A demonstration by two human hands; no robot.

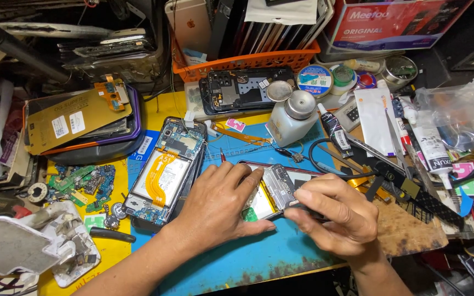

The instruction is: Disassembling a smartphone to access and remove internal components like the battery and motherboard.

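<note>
An opened phone body (278, 189) lies on the blue work mat (259, 257), its metal inner parts showing. My left hand (220, 205) presses down flat on its left half and hides that part. My right hand (333, 214) sits at the phone's right edge, fingers pinched on a thin dark tool (357, 176) whose tip rests against the phone. A second opened phone (163, 172) with an orange flex cable lies just left of my left hand.
A white dispenser bottle (292, 118) and a glue tube (333, 131) stand behind the phone. A black phone frame (242, 87) lies before an orange basket (248, 63). Circuit board scraps (80, 186) sit left, more tubes and tools (429, 148) right.
</note>
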